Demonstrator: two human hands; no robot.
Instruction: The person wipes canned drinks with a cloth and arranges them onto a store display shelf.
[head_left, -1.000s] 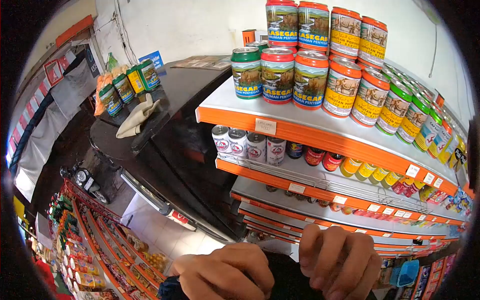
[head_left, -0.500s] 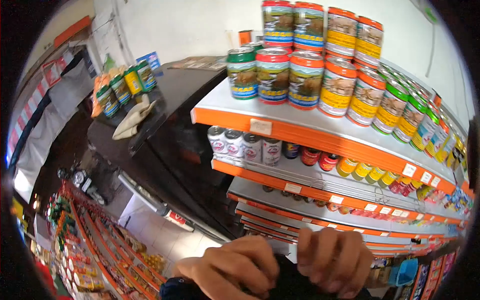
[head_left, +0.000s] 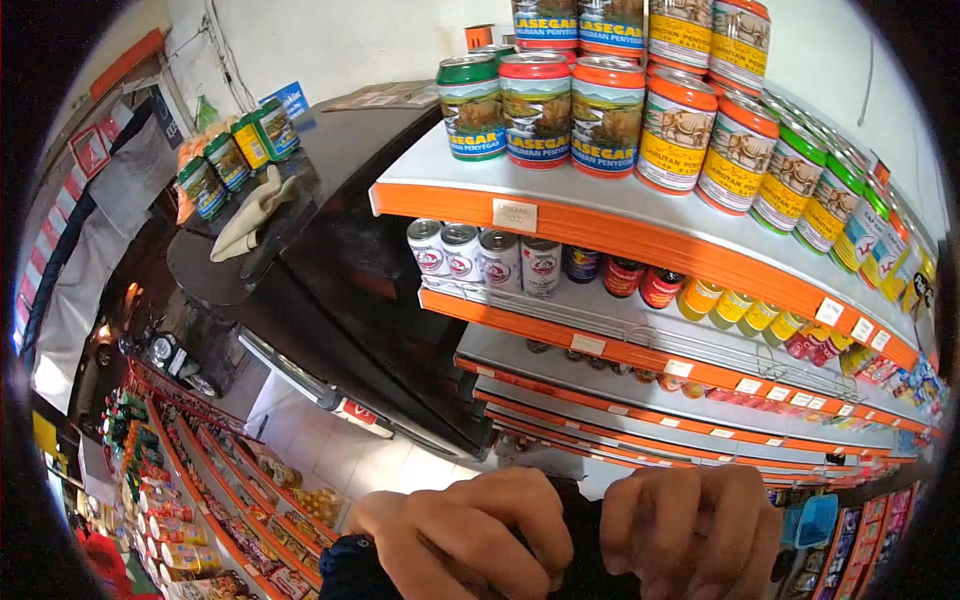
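Low in the view, my left hand (head_left: 465,535) is closed, its fingers curled inward in front of my dark clothing. Beside it and a little apart, my right hand (head_left: 695,530) is closed too, with the fingers bent down. Whatever either hand may hold is hidden behind the fingers. Above and beyond them stands a shelf unit (head_left: 590,240) with orange edges. Stacked drink cans (head_left: 605,120) with green, red and orange rims fill its top shelf. White cans (head_left: 498,262) and small yellow bottles (head_left: 733,307) line the shelf below.
Left of the shelves is a dark counter (head_left: 340,160) bearing a beige cloth (head_left: 250,225) and several cans (head_left: 265,140). At lower left a rack of packaged goods (head_left: 190,480) flanks the tiled floor (head_left: 335,440). A blue basket (head_left: 812,520) sits at lower right.
The view has tilted down slightly, so the shelf cans sit higher in it. My right hand has shifted a little right, farther from my left. Both remain curled.
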